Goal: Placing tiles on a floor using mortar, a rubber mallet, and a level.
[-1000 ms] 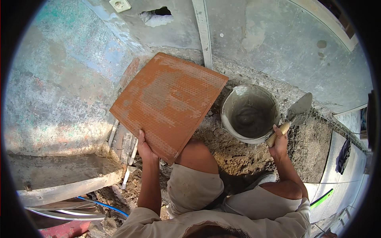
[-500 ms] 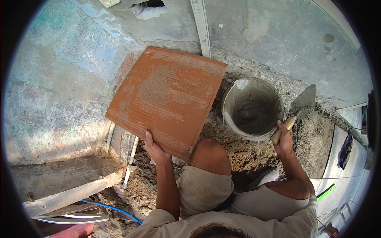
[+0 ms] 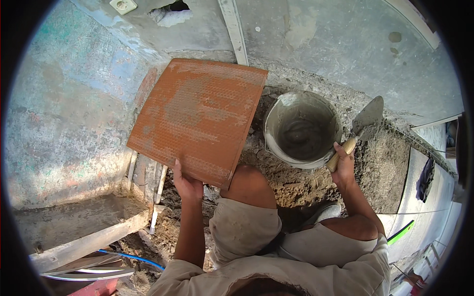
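My left hand (image 3: 186,183) grips the near edge of a large square terracotta tile (image 3: 197,118), thumb on top and fingers underneath. Its ribbed back faces up, smeared with grey cement, and its near right corner lies by my knee. My right hand (image 3: 343,165) is wrapped round the wooden handle of a trowel (image 3: 369,116), whose grey blade points away toward the wall. Just left of that hand stands a bucket (image 3: 276,148) with wet grey mortar (image 3: 301,138) inside.
Rough soil (image 3: 291,185) and sandy mortar bed surround the bucket. Pale laid tiles (image 3: 410,197) lie at right, with a dark cloth (image 3: 425,180) on them. White pipes (image 3: 160,185) rise beside a concrete ledge (image 3: 98,232) at left. A blue hose (image 3: 131,256) runs below it.
The whole scene has shifted slightly left in the picture as the view moved. Both hands keep their holds on the tile and the trowel.
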`<state>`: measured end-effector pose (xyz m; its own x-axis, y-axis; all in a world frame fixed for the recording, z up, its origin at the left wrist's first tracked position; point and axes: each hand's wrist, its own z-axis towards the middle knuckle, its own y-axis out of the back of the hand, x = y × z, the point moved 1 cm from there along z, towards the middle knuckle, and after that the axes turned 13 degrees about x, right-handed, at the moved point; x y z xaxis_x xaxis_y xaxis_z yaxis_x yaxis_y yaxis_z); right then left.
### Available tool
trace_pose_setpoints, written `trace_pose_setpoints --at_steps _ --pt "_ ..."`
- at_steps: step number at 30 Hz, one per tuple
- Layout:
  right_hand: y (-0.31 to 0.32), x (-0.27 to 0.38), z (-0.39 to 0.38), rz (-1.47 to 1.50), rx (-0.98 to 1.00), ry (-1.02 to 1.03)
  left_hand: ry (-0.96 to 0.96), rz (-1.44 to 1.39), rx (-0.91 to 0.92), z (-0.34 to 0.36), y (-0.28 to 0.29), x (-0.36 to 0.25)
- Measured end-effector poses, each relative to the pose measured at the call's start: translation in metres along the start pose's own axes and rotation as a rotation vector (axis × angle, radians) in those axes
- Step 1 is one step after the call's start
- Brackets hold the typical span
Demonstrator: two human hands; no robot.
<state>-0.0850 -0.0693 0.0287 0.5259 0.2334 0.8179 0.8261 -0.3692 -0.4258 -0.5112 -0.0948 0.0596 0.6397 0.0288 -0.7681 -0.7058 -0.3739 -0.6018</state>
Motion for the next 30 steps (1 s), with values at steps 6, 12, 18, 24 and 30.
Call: trace_pose_setpoints --at_steps 6,12,18,24,30 --pt "0.018 -0.011 0.010 -0.108 -0.047 0.061 -0.086 0.026 -0.271 -0.036 0.034 0.013" --pt "0.012 -0.008 0.010 -0.113 0.042 0.077 -0.528 1.026 0.348 -0.136 -0.031 0.014" --pt "0.025 -0.009 0.015 -0.076 0.029 0.057 -0.105 1.015 0.785 -0.123 -0.114 0.049" --pt "0.038 -0.003 0.011 -0.008 0.099 0.017 -0.009 0.958 0.421 -0.066 -0.142 0.138" --pt "0.044 0.003 -0.001 -0.023 0.034 -0.049 -0.022 1.131 -0.093 -0.015 -0.143 0.173"
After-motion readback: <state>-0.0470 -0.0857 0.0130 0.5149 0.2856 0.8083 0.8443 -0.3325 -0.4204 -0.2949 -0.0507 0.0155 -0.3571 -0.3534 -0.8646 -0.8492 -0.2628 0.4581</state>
